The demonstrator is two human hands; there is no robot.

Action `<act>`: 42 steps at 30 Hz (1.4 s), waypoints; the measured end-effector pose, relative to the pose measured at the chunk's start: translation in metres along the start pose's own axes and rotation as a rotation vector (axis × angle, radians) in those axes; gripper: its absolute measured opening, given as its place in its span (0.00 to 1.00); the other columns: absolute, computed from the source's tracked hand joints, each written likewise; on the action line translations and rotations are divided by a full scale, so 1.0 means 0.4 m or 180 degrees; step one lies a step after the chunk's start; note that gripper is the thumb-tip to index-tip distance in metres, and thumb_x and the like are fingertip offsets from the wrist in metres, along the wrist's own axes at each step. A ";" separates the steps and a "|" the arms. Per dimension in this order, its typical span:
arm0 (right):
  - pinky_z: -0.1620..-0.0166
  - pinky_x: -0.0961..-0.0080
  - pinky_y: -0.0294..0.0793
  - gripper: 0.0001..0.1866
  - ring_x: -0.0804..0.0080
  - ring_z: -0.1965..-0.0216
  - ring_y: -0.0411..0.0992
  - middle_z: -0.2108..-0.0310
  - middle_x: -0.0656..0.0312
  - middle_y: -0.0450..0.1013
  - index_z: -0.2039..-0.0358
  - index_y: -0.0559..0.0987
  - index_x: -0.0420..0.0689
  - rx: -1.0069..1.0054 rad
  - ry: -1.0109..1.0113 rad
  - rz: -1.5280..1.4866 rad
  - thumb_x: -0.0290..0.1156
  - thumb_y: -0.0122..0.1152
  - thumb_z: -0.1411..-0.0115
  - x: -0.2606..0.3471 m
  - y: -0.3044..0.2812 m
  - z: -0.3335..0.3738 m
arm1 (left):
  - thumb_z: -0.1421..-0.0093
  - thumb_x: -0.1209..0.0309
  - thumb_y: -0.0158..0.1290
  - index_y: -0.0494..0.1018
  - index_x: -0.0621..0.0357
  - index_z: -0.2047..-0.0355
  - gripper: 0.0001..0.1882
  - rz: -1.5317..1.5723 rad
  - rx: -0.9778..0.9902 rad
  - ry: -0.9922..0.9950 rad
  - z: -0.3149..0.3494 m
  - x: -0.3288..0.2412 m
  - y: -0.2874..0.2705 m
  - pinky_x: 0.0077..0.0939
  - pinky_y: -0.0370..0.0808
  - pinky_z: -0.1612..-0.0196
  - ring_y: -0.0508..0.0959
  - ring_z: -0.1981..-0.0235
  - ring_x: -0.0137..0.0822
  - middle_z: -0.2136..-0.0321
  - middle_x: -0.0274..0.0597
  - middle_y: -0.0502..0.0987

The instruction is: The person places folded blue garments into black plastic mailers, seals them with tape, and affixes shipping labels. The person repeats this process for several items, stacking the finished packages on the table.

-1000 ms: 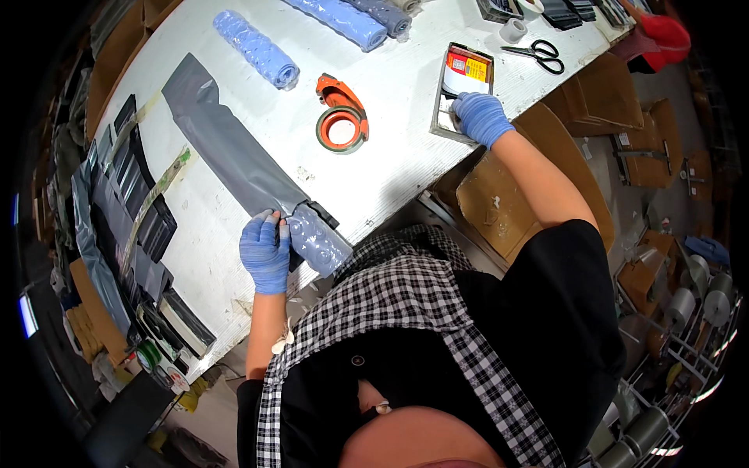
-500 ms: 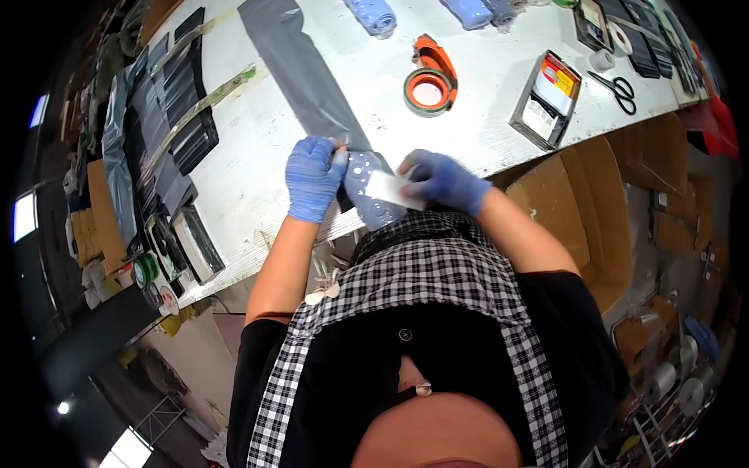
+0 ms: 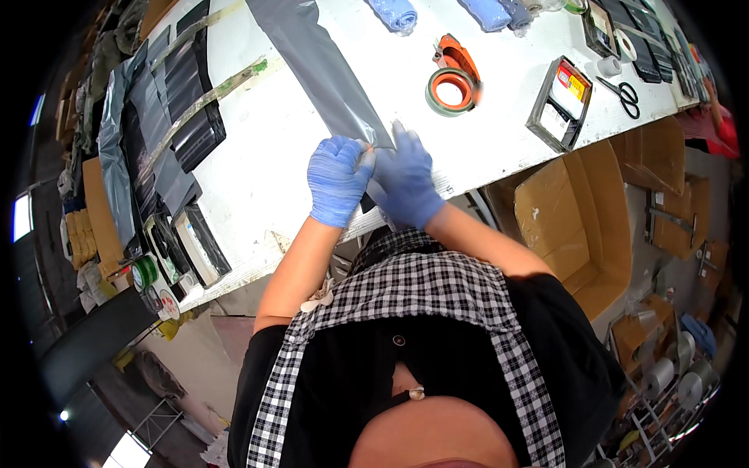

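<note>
Both my hands wear blue knit gloves and meet at the near end of a long grey plastic bag (image 3: 328, 74). My left hand (image 3: 339, 179) is closed, its thumb and fingers pinching the bag's end. Just beside it, my right hand (image 3: 408, 179) lies palm down across the bag's near right edge, its fingers stretched out and smeared by motion. Whatever is under the right palm is hidden. Neither the clear-wrapped blue packet nor the white card shows now. Beyond the right hand sits an orange tape dispenser (image 3: 455, 58) with a roll of tape (image 3: 437, 103).
Grey and black bags (image 3: 187, 101) lie strapped at the table's left. Wrapped blue rolls (image 3: 394, 14) are along the far side. To the right are an open box (image 3: 560, 105) and black scissors (image 3: 626, 97). A cardboard carton (image 3: 558, 222) stands below the table's right edge.
My right hand has moved left against my left hand and turned flat. The white card it held and the blue packet have gone from sight. The whole view has shifted slightly.
</note>
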State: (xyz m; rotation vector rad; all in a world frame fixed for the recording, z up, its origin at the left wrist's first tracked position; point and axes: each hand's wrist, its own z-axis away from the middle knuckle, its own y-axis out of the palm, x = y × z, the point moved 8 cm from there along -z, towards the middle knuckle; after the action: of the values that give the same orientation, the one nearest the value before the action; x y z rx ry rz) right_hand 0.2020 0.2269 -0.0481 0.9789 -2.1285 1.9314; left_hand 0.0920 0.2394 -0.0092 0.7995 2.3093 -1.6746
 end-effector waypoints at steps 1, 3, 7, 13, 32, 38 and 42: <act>0.45 0.45 0.62 0.25 0.36 0.40 0.56 0.38 0.38 0.54 0.50 0.79 0.53 0.0222 0.0059 0.0293 0.42 0.65 0.50 0.002 0.019 -0.045 | 0.48 0.72 0.61 0.77 0.55 0.64 0.10 -0.0025 -0.0146 0.0068 -0.002 -0.004 -0.011 0.33 0.75 0.62 0.76 0.67 0.42 0.68 0.41 0.77; 0.45 0.47 0.63 0.21 0.35 0.43 0.60 0.39 0.37 0.57 0.54 0.79 0.50 0.0317 -0.0023 0.0298 0.41 0.63 0.49 0.000 0.026 -0.068 | 0.48 0.73 0.60 0.75 0.56 0.60 0.14 -0.0074 -0.0440 0.0204 0.007 -0.019 -0.038 0.34 0.76 0.60 0.76 0.65 0.43 0.64 0.43 0.76; 0.49 0.52 0.68 0.13 0.40 0.47 0.65 0.46 0.41 0.64 0.63 0.79 0.47 -0.0244 -0.0591 -0.0803 0.37 0.63 0.48 -0.034 -0.093 0.154 | 0.44 0.70 0.58 0.71 0.65 0.56 0.18 0.1168 0.0617 -0.2027 0.218 0.141 0.097 0.35 0.76 0.57 0.77 0.64 0.42 0.64 0.45 0.75; 0.54 0.57 0.73 0.14 0.52 0.59 0.72 0.63 0.51 0.73 0.57 0.77 0.42 0.0906 -0.0365 -0.1164 0.33 0.58 0.42 -0.017 0.081 0.275 | 0.41 0.67 0.56 0.74 0.63 0.54 0.16 0.1934 0.1557 -0.2889 0.317 0.235 0.221 0.32 0.77 0.60 0.80 0.69 0.38 0.70 0.49 0.80; 0.53 0.65 0.73 0.19 0.59 0.59 0.73 0.63 0.53 0.74 0.53 0.74 0.41 0.0841 0.1918 -0.1454 0.31 0.65 0.45 -0.013 0.182 0.166 | 0.40 0.70 0.59 0.79 0.61 0.66 0.07 0.2793 0.1466 -0.3305 0.497 0.337 0.035 0.18 0.67 0.76 0.68 0.81 0.20 0.82 0.31 0.74; 0.63 0.66 0.76 0.13 0.64 0.67 0.73 0.70 0.61 0.74 0.59 0.78 0.52 -0.0477 0.0270 0.0115 0.32 0.65 0.46 0.112 0.055 0.188 | 0.41 0.73 0.59 0.79 0.64 0.69 0.05 0.2410 0.1310 -0.2623 0.493 0.354 0.030 0.22 0.72 0.70 0.72 0.77 0.24 0.80 0.36 0.77; 0.63 0.67 0.74 0.11 0.63 0.67 0.72 0.71 0.62 0.72 0.64 0.79 0.51 -0.0177 -0.0608 -0.0759 0.35 0.67 0.49 0.263 0.122 0.114 | 0.42 0.77 0.59 0.79 0.63 0.67 0.04 0.2033 0.1234 -0.2197 0.466 0.330 0.013 0.19 0.74 0.69 0.74 0.75 0.22 0.73 0.34 0.79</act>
State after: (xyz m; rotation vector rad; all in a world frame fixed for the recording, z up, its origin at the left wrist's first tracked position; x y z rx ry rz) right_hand 0.1092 0.1437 -0.0476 1.3849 -2.0342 1.7191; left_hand -0.0466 0.1105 -0.1371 0.7463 1.1385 -1.7189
